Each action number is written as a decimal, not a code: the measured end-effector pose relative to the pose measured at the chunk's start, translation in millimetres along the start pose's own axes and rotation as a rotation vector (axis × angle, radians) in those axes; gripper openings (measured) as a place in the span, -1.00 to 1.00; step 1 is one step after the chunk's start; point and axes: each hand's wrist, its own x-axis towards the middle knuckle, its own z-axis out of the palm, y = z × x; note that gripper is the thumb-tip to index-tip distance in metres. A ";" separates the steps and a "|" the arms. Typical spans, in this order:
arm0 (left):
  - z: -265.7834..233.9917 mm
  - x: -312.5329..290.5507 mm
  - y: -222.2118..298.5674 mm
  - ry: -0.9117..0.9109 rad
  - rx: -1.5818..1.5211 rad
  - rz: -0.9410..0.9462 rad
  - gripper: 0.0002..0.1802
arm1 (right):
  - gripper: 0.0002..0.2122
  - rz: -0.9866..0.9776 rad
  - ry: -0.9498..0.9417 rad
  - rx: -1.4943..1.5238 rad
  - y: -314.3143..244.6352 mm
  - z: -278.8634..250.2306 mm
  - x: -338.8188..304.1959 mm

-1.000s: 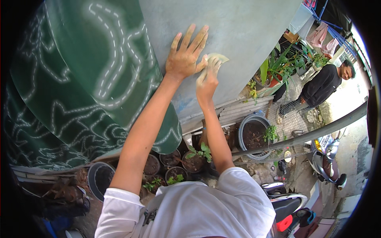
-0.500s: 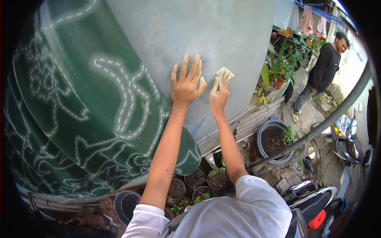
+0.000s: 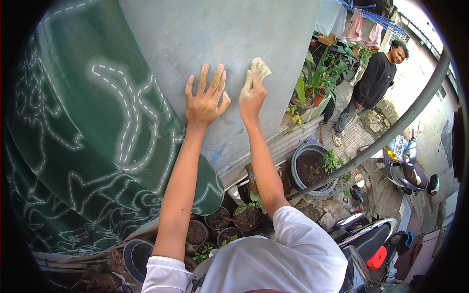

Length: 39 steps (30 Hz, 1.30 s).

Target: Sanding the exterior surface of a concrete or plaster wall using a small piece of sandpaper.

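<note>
My left hand (image 3: 205,100) lies flat on the grey wall panel (image 3: 234,24), fingers spread and dusted pale. To its right, my closed right hand (image 3: 252,97) holds a folded cream piece that looks like sandpaper (image 3: 261,68) against the same surface. Its fingers are whitened with dust, and part of the sandpaper is hidden behind them. A dark green tarp (image 3: 107,117) with white dashed outlines hangs just left of my left hand and forearm.
Below my arms stand several plant pots (image 3: 218,218). On the right are a large planter (image 3: 317,166), wire mesh (image 3: 349,132), a curved pipe (image 3: 391,129), and parked motorbikes (image 3: 366,237). A person in black (image 3: 373,80) stands beyond the potted plants (image 3: 320,78).
My right hand has slid the sandpaper farther up the wall. The left hand remains flat in about the same spot. My view has shifted right, moving the whole scene leftward.
</note>
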 end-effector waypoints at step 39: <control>-1.0 -1.9 0.4 -0.006 -0.020 0.027 -0.51 | -0.59 -0.309 -0.126 0.060 -46.6 0.9 57.2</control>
